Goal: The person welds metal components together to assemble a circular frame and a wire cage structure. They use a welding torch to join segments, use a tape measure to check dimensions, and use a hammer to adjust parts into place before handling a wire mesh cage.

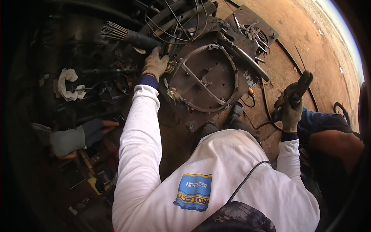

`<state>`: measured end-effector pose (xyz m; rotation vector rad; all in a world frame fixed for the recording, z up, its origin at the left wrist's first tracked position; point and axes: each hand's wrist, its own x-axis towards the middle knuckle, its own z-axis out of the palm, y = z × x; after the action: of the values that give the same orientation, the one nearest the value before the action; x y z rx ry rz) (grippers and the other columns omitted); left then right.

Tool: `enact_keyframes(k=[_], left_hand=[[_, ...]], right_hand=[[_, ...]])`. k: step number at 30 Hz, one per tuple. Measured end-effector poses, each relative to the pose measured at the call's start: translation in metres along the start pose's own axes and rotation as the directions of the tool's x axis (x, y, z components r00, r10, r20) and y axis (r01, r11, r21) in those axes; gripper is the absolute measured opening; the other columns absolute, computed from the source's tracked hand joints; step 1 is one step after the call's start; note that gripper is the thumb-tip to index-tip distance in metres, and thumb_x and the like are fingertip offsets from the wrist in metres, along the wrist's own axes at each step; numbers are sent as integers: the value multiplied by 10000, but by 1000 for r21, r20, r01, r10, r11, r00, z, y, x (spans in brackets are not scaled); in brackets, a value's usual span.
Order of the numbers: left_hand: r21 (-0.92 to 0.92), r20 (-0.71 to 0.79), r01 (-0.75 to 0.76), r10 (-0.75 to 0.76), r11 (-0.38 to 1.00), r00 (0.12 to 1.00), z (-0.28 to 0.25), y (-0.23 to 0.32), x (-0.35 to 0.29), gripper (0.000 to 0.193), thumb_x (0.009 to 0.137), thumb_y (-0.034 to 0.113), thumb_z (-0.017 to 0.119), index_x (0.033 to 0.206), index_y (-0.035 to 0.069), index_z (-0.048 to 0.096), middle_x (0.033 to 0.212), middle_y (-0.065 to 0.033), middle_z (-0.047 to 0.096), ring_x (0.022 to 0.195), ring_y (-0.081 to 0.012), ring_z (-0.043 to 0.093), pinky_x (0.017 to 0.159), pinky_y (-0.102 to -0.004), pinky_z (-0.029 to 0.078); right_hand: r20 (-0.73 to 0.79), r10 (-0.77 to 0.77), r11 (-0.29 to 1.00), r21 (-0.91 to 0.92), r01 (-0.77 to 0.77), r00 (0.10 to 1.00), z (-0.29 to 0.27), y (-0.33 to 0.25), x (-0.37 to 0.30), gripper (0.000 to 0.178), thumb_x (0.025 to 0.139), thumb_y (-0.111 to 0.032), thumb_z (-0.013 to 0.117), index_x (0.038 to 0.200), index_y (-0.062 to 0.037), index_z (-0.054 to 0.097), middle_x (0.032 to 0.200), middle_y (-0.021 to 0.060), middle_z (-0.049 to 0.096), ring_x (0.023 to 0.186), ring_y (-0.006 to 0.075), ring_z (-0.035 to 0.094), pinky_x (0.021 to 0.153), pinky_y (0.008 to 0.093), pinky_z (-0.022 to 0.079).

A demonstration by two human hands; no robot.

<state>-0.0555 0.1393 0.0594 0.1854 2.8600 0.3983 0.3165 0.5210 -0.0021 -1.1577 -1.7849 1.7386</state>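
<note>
My left hand [155,65], in a pale knit work glove, is at the left edge of a dark metal work table [206,71]. Its fingers are curled, and what they hold, if anything, is hidden. Beside them lies a dark tube [141,40] with a bundle of thin rods [114,31] sticking out of its end. A round metal hoop with a crossbar [205,85] rests flat on the table. Off to the right, my gloved right hand [292,114] is raised, closed around a dark welding electrode holder [295,91]; a thin rod [300,58] points up from it.
Black cables [189,36] loop over the table's far left. A metal pipe [247,58] and scrap strips [255,33] lie at its far right. Another person [69,139] is at the lower left; a bare leg [336,145] shows at right. A pale cloth [66,83] lies left.
</note>
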Motion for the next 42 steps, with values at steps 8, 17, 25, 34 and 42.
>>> enact_keyframes(k=[8,17,25,34,42], left_hand=[[-127,-3,-68,69,990,998,2,-16,21,525,902,248,656,1372,28,575,1352,-223,625,1263,-353,596,1086,-396,445],[-323,3,-80,86,943,996,-15,-50,2,371,936,145,602,1278,16,661,1255,-146,703,1177,-266,652,1020,-343,477],[-41,-1,-45,45,998,999,-21,-58,-21,312,912,193,659,1198,82,715,1156,-148,733,1104,-293,690,981,-368,514],[-70,-96,-151,144,986,985,-10,-33,-16,322,911,226,673,1195,79,709,1184,-169,711,1132,-340,666,990,-394,514],[95,-30,-244,248,965,968,0,-6,5,450,907,317,676,1289,81,644,1266,-195,669,1198,-381,619,1053,-441,481]], right_hand=[[61,-64,993,104,58,996,7,8,-4,286,917,-12,665,1186,-50,577,988,23,661,841,100,640,744,240,529],[43,-84,995,64,81,996,14,-2,-9,267,911,1,662,1163,-38,584,977,29,656,828,104,641,717,249,528],[34,-74,994,82,71,997,11,8,-4,261,909,-7,672,1156,-32,592,989,28,660,837,108,651,733,252,541],[73,-101,986,138,91,992,9,14,-4,310,912,-3,678,1198,-26,562,1018,45,664,878,124,656,753,269,550],[54,-103,981,171,92,993,11,8,-9,291,919,36,648,1186,-28,554,1030,57,663,869,133,669,763,282,572]])
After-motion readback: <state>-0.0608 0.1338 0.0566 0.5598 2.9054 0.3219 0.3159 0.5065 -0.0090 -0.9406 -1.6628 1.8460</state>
